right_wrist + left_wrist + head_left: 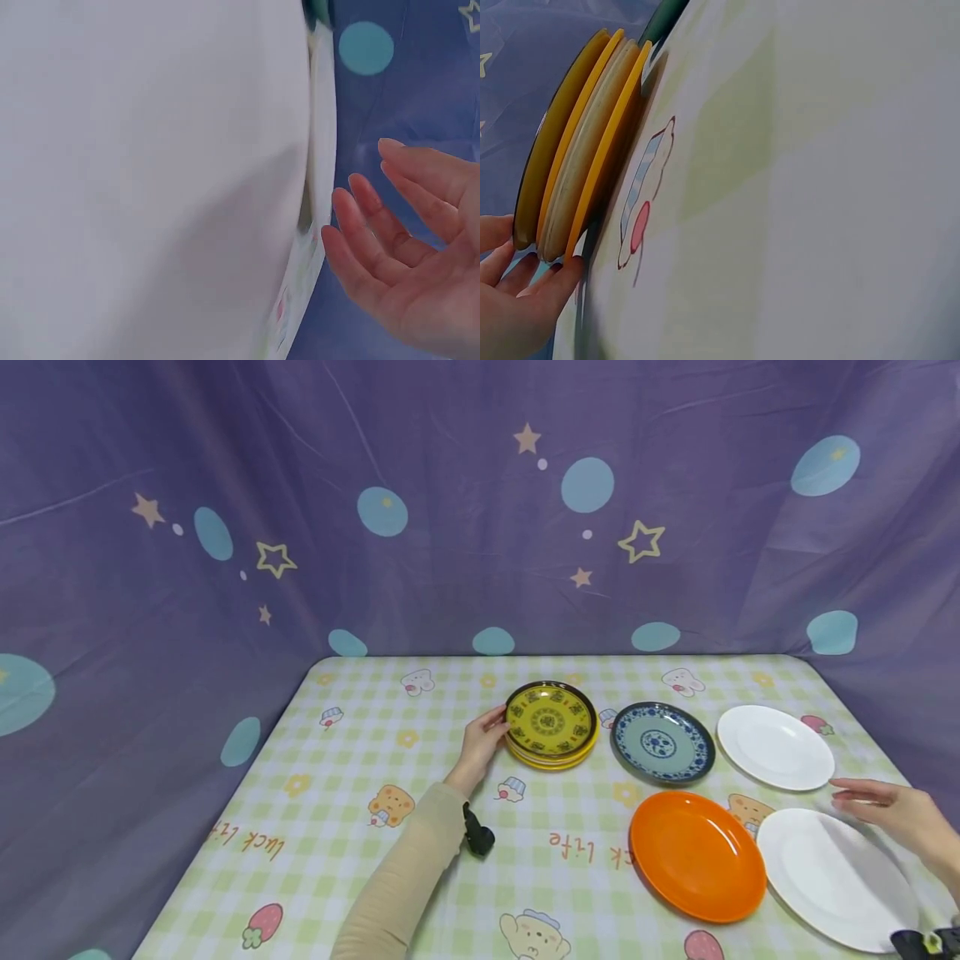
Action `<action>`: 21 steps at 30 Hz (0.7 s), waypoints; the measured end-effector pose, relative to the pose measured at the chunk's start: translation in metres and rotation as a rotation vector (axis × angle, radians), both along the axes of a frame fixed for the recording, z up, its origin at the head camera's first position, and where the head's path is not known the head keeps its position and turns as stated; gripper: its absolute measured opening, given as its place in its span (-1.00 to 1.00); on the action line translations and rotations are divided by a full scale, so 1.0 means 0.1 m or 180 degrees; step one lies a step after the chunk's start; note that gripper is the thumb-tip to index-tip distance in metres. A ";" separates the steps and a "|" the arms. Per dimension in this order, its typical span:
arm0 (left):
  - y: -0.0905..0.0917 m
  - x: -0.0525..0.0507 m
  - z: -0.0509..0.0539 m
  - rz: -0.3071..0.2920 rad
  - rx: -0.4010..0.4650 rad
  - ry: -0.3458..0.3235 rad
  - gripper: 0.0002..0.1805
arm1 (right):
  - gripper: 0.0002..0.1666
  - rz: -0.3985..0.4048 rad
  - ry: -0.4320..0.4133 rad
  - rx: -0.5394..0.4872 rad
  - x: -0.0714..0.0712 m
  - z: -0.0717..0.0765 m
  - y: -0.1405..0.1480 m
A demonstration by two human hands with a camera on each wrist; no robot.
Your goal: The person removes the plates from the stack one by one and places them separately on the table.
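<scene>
At the left side of a stack of plates, my left hand (482,747) touches the rims with its fingertips. The top plate (549,721) is olive-yellow with a dark rim and pattern; yellow-rimmed plates (600,165) lie beneath it. Seen from the left wrist, the fingers (534,289) spread along the stacked edges. My right hand (896,814) is held with loosely bent fingers and nothing in them, beside two white plates: one farther back (776,747), one nearer (836,881). In the right wrist view, that hand (431,251) is apart from the white plate surface (150,150).
A blue patterned plate (663,743) lies right of the stack. In front of it is an orange plate (697,856), close beside the nearer white plate. A green checked cloth (315,860) covers the table, and a purple curtain (465,568) hangs behind it.
</scene>
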State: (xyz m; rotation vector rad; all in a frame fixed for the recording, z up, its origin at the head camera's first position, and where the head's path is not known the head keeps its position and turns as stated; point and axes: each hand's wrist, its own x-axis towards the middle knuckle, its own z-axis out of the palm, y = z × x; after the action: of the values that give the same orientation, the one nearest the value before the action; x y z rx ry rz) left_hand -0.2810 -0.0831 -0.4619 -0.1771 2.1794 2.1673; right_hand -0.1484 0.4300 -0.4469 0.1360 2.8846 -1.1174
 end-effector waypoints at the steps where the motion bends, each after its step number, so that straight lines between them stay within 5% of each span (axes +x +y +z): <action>1: 0.00 0.00 0.00 0.0005 -0.0012 -0.0004 -0.55 | -0.58 0.0048 0.0025 -0.0008 -0.05 -0.01 -0.02; 5: 0.00 0.02 0.05 -0.0012 -0.0030 -0.0002 -0.55 | -0.50 0.0210 0.0070 -0.0091 -0.22 0.00 -0.17; 11: 0.00 0.12 0.23 -0.0022 -0.0035 -0.0042 -0.53 | -0.55 0.0438 0.0250 -0.0303 -0.33 0.29 -0.69; 16: -0.02 0.02 0.09 0.0053 -0.0007 -0.0032 -0.56 | -0.51 0.0570 0.0281 -0.0286 -0.49 0.34 -0.99; 21: 0.01 0.02 0.07 0.0110 -0.0144 0.0009 -0.57 | -0.42 0.0594 -0.0032 -0.0286 -0.64 0.38 -1.27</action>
State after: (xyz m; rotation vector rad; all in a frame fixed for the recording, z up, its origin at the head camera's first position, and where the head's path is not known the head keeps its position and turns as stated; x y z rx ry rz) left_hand -0.2794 -0.0823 -0.4549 -0.2155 2.2446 2.1384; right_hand -0.2122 0.3030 -0.4092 -0.1278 2.7625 -1.2035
